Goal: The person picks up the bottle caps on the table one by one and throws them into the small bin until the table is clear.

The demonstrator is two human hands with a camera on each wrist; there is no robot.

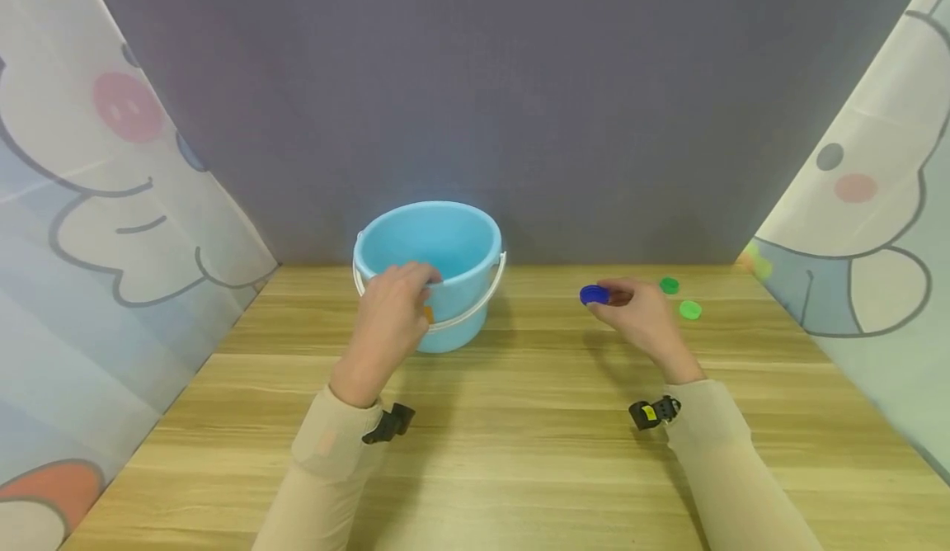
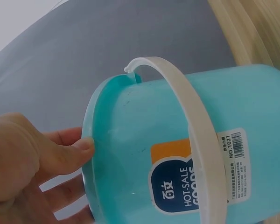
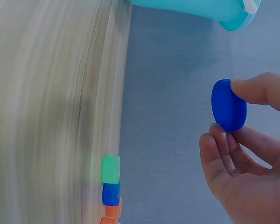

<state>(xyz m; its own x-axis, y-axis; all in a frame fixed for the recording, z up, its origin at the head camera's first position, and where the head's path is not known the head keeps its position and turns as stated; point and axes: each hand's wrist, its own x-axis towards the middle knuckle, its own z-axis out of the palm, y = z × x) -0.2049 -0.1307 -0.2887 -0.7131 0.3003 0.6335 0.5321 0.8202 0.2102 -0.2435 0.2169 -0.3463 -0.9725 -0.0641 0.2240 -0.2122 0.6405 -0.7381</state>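
Observation:
A light-blue plastic bucket (image 1: pixel 460 303) with a white handle stands upright at the back of the wooden table. My left hand (image 1: pixel 397 316) grips its near rim, thumb on the outer wall and fingers over the inside; in the left wrist view the bucket wall (image 2: pixel 126 121) carries a printed label. To the right of the bucket, my right hand (image 1: pixel 641 316) pinches a round blue plastic cap (image 1: pixel 594 294) between thumb and fingers. The blue cap (image 3: pixel 228 105) is held above the table, apart from the bucket. The bucket's bottom inside is partly hidden.
On the table beyond my right hand lie a dark green cap (image 1: pixel 670 285) and a light green cap (image 1: pixel 690 310). The right wrist view also has a blue cap (image 3: pixel 111 194) and orange caps (image 3: pixel 114 207). A grey wall (image 1: pixel 594 122) rises behind the table, with printed curtains on both sides.

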